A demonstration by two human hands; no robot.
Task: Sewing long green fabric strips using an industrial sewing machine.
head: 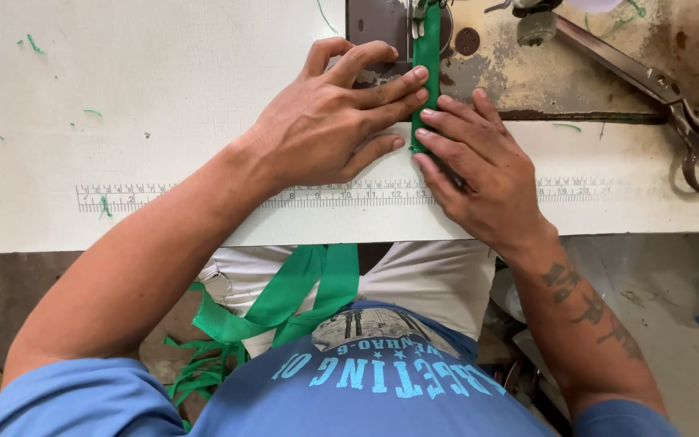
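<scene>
the green strip lies flat on the worktop, its long axis running straight away from the person toward the sewing machine's needle area at the far end. the left hand rests open on the strip's left, fingertips pressing its edge; the right hand does the same on the strip's right — neither grips, both pin and steer, likely to keep it straight. scissors lie well right of the strip; more green fabric hangs below it.

Blue short-sleeve tee w/ light blue print on chest, pale trousers, dark tattoo on right forearm, hands bare.
</scene>
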